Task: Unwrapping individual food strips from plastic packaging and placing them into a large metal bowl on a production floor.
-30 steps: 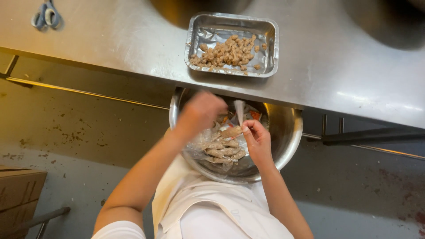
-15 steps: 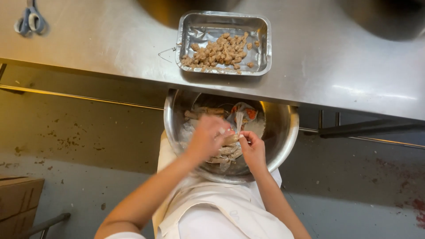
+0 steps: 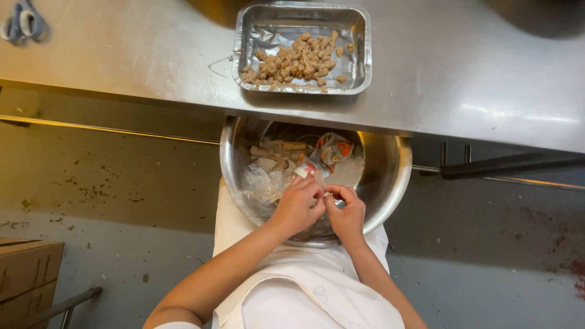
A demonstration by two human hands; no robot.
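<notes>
Sausage piece [image 3: 321,184]: pinched between both hands over the steel bowl, its clear wrapping partly visible at the fingertips; what exactly lies inside the pinch is too small to tell.
Left hand [image 3: 297,207]: fingers closed on the piece from the left, touching the right hand.
Right hand [image 3: 347,213]: fingers closed on the same piece from the right; the two hands are together.
Steel bowl [image 3: 396,176]: one, directly under the hands, resting on the lap against a white apron [image 3: 317,286].
Bowl contents: several whole sausages [image 3: 283,147] just beyond the hands, clear plastic wrappers [image 3: 262,183] to their left, one printed red-and-white packet [image 3: 332,149].
Foil tray [image 3: 359,49]: one, well beyond the hands on the steel counter [image 3: 487,79]; roughly thirty brown chunks [image 3: 301,60], too heaped to count exactly.
Scissors [image 3: 24,21]: one pair, far to the left.
Cardboard box [image 3: 27,274]: one, on the floor at the left.
Technique: judged best to grip near the wrapper's end, peel over the bowl so scraps drop inside, and keep the meat off the apron.
</notes>
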